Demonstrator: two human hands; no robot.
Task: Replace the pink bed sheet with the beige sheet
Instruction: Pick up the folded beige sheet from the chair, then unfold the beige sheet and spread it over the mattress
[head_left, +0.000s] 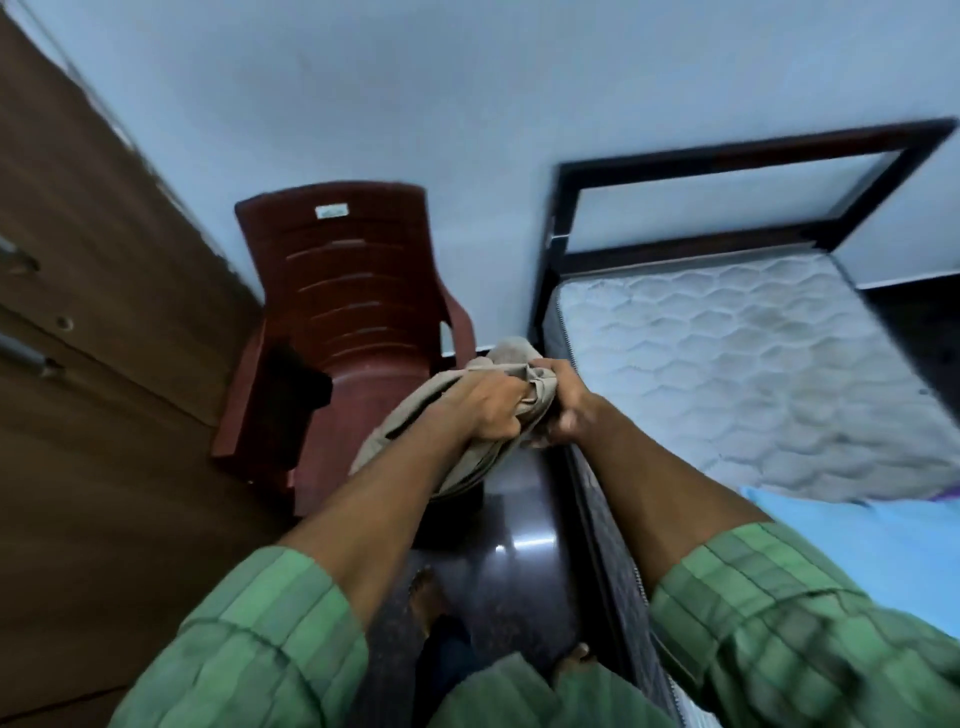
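Both your hands hold the bunched beige cloth sheet (457, 415) between the chair and the bed.

Head view: your left hand (485, 408) has its grip closed tight round a fold of the sheet, fingers curled into the cloth; your right hand (563, 410), blurred, also has its grip closed on the bundle's near end. The sheet hangs in the air over the front edge of the dark red plastic armchair (343, 322), just left of the bare white quilted mattress (737, 364) in its dark wooden bed frame (727, 156). A light blue cloth (857, 551) lies on the mattress's near part.
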